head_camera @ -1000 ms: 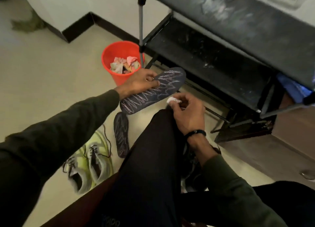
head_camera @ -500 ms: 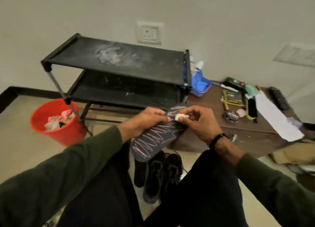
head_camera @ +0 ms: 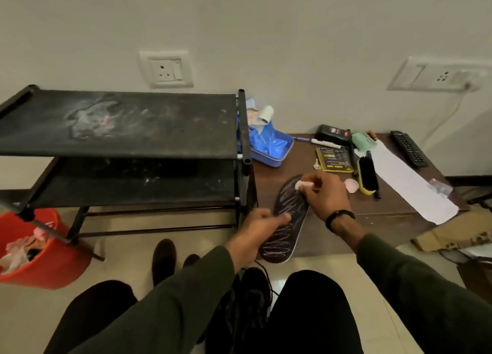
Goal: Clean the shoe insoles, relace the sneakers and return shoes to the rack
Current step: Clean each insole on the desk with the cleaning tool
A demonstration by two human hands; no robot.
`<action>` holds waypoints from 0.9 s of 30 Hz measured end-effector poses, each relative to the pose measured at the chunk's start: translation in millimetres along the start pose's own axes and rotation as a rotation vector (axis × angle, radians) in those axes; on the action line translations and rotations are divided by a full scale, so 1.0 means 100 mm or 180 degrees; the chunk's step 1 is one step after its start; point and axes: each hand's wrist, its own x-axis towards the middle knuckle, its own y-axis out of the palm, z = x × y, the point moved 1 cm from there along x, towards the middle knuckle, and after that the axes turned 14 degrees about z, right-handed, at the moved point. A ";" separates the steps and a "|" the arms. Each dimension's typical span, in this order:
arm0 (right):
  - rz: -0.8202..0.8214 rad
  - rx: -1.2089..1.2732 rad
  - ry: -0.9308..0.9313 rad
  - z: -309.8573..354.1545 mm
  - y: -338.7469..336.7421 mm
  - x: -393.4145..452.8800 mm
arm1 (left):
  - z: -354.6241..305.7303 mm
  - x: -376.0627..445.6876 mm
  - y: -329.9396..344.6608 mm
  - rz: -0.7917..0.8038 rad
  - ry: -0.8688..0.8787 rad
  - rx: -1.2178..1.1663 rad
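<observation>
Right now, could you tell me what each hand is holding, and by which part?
The left hand grips the dark insole at its left edge, mid-length. The right hand pinches a small white wad against the insole's upper end.

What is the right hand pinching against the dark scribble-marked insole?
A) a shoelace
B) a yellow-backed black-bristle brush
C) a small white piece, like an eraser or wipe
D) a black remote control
C: the right hand pinches a small white piece at the toe end of the dark scribble-marked insole, while the yellow-backed brush lies untouched on the brown table.

Print on the yellow-black booklet (head_camera: 335, 159) is too blurred to read.
</observation>
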 end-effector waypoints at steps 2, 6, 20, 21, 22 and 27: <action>-0.0037 -0.0186 -0.0063 -0.10 0.06 0.20 | 0.13 0.03 -0.01 -0.0489 0.0454 0.1708; -0.0045 -0.0505 -0.0085 -0.24 0.12 0.50 | 0.17 0.11 0.10 -0.0770 0.1699 0.3556; 0.0473 -0.1937 -0.0025 -0.23 0.27 0.63 | -0.07 0.55 0.01 -0.0601 0.1541 0.4241; 0.0506 -0.1897 -0.0130 -0.24 0.31 0.53 | -0.12 0.55 0.00 -0.0580 0.1469 0.4244; 0.0551 -0.1873 -0.0229 -0.25 0.34 0.41 | -0.16 0.55 -0.02 -0.0581 0.1406 0.4207; 0.0717 -0.2008 -0.0535 -0.24 0.41 -0.09 | -0.24 0.59 -0.09 -0.0677 0.1247 0.4091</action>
